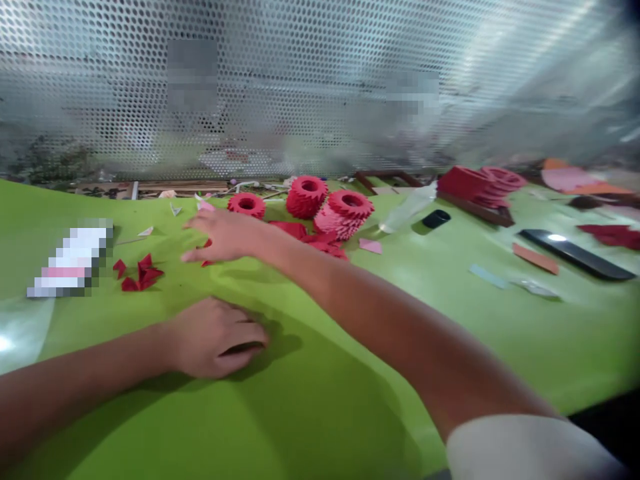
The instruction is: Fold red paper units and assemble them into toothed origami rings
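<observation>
My right hand reaches across to the left with its fingers apart, over a small red folded piece that shows partly between thumb and fingers. Nearer to me, my left hand rests on the green table, fingers curled and thumb close to them; whatever they hold, if anything, is hidden. Several red folded paper pieces lie left of my right hand. Behind my right forearm are more red pieces, a red ring, a red stack and a pink-red stack.
A blurred-out phone-like object lies at the left. Toward the right are a clear bottle, a black cap, a red model on a brown base and a dark phone. A perforated metal screen stands behind.
</observation>
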### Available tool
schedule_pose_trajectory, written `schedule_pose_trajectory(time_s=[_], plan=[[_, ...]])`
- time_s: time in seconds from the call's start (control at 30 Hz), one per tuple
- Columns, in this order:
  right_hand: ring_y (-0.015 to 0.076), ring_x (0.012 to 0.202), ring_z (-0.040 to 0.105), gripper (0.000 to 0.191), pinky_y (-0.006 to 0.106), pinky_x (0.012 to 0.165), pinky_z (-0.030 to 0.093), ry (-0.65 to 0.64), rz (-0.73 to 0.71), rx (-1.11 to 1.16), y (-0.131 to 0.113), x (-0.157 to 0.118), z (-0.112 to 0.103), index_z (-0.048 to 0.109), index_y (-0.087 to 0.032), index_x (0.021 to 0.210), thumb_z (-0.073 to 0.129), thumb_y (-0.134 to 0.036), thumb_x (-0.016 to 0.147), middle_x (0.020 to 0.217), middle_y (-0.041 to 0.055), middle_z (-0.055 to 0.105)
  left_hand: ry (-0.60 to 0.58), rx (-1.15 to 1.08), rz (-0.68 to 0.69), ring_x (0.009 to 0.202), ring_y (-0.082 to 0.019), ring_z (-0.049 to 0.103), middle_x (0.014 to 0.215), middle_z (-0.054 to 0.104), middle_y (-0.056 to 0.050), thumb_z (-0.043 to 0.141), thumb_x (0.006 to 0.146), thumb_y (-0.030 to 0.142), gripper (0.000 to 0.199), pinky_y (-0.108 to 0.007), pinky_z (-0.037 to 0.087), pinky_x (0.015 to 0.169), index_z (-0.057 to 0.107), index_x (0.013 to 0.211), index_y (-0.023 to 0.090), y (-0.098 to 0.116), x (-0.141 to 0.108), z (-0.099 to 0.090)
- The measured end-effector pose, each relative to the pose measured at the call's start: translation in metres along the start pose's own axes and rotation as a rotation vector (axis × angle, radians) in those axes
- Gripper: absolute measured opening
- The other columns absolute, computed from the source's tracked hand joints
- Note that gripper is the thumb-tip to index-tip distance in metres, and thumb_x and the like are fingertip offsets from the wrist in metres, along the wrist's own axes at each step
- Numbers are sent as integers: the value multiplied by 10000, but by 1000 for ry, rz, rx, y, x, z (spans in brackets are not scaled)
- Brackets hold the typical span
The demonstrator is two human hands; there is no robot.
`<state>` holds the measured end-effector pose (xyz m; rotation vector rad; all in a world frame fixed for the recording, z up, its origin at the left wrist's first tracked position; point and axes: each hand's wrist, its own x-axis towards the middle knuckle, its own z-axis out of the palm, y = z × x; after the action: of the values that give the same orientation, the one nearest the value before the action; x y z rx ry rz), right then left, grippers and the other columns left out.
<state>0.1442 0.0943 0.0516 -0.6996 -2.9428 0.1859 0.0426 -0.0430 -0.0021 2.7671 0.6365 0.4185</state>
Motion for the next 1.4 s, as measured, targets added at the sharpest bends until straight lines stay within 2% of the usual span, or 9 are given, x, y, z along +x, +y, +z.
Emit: schedule_pose_trajectory(time_s=[0.2, 0.37, 0.5, 0.6, 0.73, 0.83, 1.03, 1.23, 1.4], plan=[[258, 1100, 592, 353, 386, 950, 428, 28, -189, -227, -9, -16, 32, 623, -131, 1213, 402, -339, 1033, 1235, 139, 648, 4, 1, -8, 633, -142, 600, 777, 677, -7, 439, 980, 207, 197, -263, 394, 576, 636, 981, 208, 5, 0, -5], [231, 899, 629, 288, 325, 650, 401, -37, 40, -172, -4, -68, 12, 662, -143, 1097, 426, -283, 1011, 1083, 108, 694, 5, 5, -3, 618, -139, 579, 760, 662, -4, 435, 992, 222, 200, -260, 380, 573, 634, 993, 207, 4, -2, -6], [242, 846, 642, 265, 317, 620, 357, -60, 195, -202, 3, -93, -8, 700, -144, 1006, 523, -337, 963, 1017, 117, 712, -8, -6, -8, 633, -136, 592, 784, 679, -12, 445, 983, 225, 196, -254, 393, 585, 639, 993, 198, 4, -1, -4], [245, 921, 642, 261, 306, 643, 367, 4, 176, -119, 0, -80, -19, 696, -153, 1055, 625, -346, 895, 1134, 114, 702, 1, -23, -25, 635, -137, 612, 787, 696, -6, 491, 949, 221, 159, -254, 402, 579, 648, 968, 200, 5, 3, -3], [210, 926, 645, 223, 301, 691, 403, 24, 38, 33, -23, -29, -24, 695, -177, 1075, 601, -247, 885, 1187, 84, 704, 20, -21, -26, 619, -128, 610, 794, 696, 2, 534, 919, 207, 134, -257, 414, 571, 658, 972, 203, 4, 5, -3], [205, 974, 638, 235, 295, 705, 421, -20, -94, 129, -45, 13, -16, 684, -191, 1081, 599, -212, 863, 1144, 45, 722, 27, 8, -7, 634, -139, 618, 816, 699, -11, 536, 914, 213, 158, -269, 407, 555, 659, 1012, 200, 3, 4, -2], [207, 810, 645, 137, 294, 587, 397, -65, -36, 68, -59, 60, 8, 676, -195, 918, 603, -154, 810, 1027, 47, 734, 20, 16, 10, 650, -153, 618, 804, 687, -14, 558, 902, 219, 141, -285, 411, 567, 659, 999, 203, -1, 1, 0], [196, 789, 627, 129, 300, 610, 362, -14, 28, 84, -29, 41, -8, 674, -176, 867, 560, -123, 836, 948, 69, 732, -15, 21, -38, 664, -156, 640, 836, 701, -9, 548, 910, 233, 157, -277, 429, 567, 674, 1004, 223, 1, 2, -3], [157, 793, 600, 149, 275, 690, 368, 150, 52, 128, 7, -20, -41, 673, -166, 948, 587, -121, 835, 953, 60, 722, 57, -19, -26, 652, -144, 659, 842, 738, -5, 520, 935, 215, 184, -262, 494, 579, 691, 998, 193, -2, -1, -1]])
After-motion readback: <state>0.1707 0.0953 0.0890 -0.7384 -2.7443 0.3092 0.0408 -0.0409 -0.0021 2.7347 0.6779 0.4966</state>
